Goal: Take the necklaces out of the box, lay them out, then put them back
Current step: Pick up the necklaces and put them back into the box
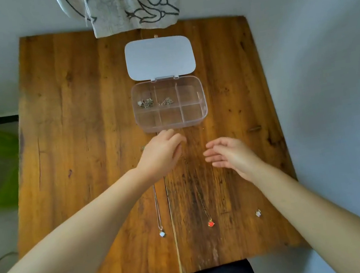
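Three necklaces (204, 203) on table, under curled left fingers (176, 140), beside loose right fingers (211, 152).

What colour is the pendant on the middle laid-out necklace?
Red pendant, clearest in the head view.

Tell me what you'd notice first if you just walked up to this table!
Probably the clear compartment box in the middle of the wooden table, its lid flipped open toward the far edge and small jewellery heaped in two back compartments. Next, the necklaces laid out in lines nearer the person, one ending in a bright red pendant and one in a white pendant. The left hand and right hand hover just before the box.
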The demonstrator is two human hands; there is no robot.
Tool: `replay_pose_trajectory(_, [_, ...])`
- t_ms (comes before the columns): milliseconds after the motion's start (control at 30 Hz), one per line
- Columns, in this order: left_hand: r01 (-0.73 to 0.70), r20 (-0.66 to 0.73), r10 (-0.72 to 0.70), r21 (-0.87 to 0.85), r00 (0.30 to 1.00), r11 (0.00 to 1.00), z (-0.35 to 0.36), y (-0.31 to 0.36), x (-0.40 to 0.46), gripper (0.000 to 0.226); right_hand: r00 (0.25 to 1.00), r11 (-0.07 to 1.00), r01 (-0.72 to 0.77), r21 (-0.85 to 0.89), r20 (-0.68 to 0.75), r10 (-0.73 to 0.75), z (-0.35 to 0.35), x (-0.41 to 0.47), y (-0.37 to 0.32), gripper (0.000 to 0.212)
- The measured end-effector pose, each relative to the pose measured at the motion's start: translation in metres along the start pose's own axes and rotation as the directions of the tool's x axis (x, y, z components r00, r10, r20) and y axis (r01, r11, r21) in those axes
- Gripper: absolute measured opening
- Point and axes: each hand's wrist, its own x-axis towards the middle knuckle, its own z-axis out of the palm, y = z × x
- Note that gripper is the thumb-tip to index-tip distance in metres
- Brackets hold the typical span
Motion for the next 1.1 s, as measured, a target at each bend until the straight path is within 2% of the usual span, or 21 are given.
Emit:
replay_pose_trajectory(67, [-0.003, 0.210, -0.025, 0.129, 0.977, 0.992, 0.015, -0.002, -0.010, 0.040, 1.000, 0.987, -0.026, -0.158, -0.013, 0.024, 0.010, -0.013, 0.039, 0.020])
replay_pose_trajectory(100, [0.004, 0.270, -0.053, 0.176, 0.961, 0.984, 0.019, -0.003, -0.011, 0.048, 0.999, 0.978, -0.019, -0.208, -0.029, 0.013, 0.015, -0.019, 0.056, 0.021])
replay_pose_trajectory(200, [-0.062, 0.299, -0.031, 0.294, 0.954, 0.954, 0.021, -0.004, -0.008, 0.046, 0.983, 0.942, 0.053, -0.332, -0.147, -0.107, 0.032, -0.036, 0.084, 0.021])
replay_pose_trajectory(333, [-0.228, 0.386, 0.028, 0.483, 0.922, 0.846, 0.020, 0.001, -0.002, 0.035, 0.942, 0.889, 0.144, -0.434, -0.214, -0.257, 0.056, -0.046, 0.087, 0.025])
replay_pose_trajectory(400, [-0.273, 0.438, 0.036, 0.491, 0.898, 0.828, 0.019, 0.003, 0.001, 0.034, 0.927, 0.878, 0.152, -0.454, -0.244, -0.286, 0.067, -0.043, 0.083, 0.031])
replay_pose_trajectory(467, [-0.247, 0.440, 0.068, 0.364, 0.895, 0.898, 0.015, 0.005, 0.001, 0.027, 0.910, 0.859, 0.149, -0.490, -0.273, -0.314, 0.078, -0.040, 0.077, 0.044])
replay_pose_trajectory(533, [-0.225, 0.353, 0.163, 0.141, 0.921, 0.964, 0.008, 0.009, -0.003, 0.013, 0.907, 0.868, 0.187, -0.460, -0.258, -0.332, 0.086, -0.038, 0.070, 0.055])
replay_pose_trajectory(567, [-0.232, 0.299, 0.208, 0.045, 0.931, 0.972, 0.002, 0.011, -0.006, 0.007, 0.914, 0.890, 0.214, -0.401, -0.240, -0.328, 0.088, -0.037, 0.066, 0.053])
replay_pose_trajectory(633, [-0.216, 0.213, 0.225, -0.066, 0.951, 0.974, -0.011, 0.015, -0.012, 0.006, 0.936, 0.935, 0.246, -0.255, -0.189, -0.298, 0.090, -0.037, 0.061, 0.033])
replay_pose_trajectory(700, [-0.089, 0.128, 0.108, -0.144, 0.986, 0.986, -0.026, 0.013, -0.014, 0.009, 0.947, 0.950, 0.253, -0.182, -0.154, -0.281, 0.088, -0.041, 0.059, 0.011])
replay_pose_trajectory(767, [0.114, 0.056, -0.103, -0.247, 0.993, 0.962, -0.043, 0.005, -0.013, 0.010, 0.945, 0.955, 0.269, -0.124, -0.156, -0.286, 0.081, -0.045, 0.058, 0.008])
replay_pose_trajectory(833, [0.264, 0.013, -0.276, -0.343, 0.961, 0.902, -0.057, -0.007, -0.011, 0.008, 0.934, 0.953, 0.292, -0.078, -0.190, -0.302, 0.070, -0.049, 0.054, 0.011])
replay_pose_trajectory(967, [0.370, -0.032, -0.420, -0.417, 0.907, 0.831, -0.073, -0.025, -0.005, 0.006, 0.893, 0.940, 0.341, -0.028, -0.304, -0.333, 0.047, -0.043, 0.026, 0.018])
replay_pose_trajectory(1100, [0.405, -0.084, -0.511, -0.507, 0.856, 0.761, -0.079, -0.036, 0.010, 0.006, 0.901, 0.906, 0.390, 0.163, -0.272, -0.338, 0.044, -0.016, -0.022, 0.014])
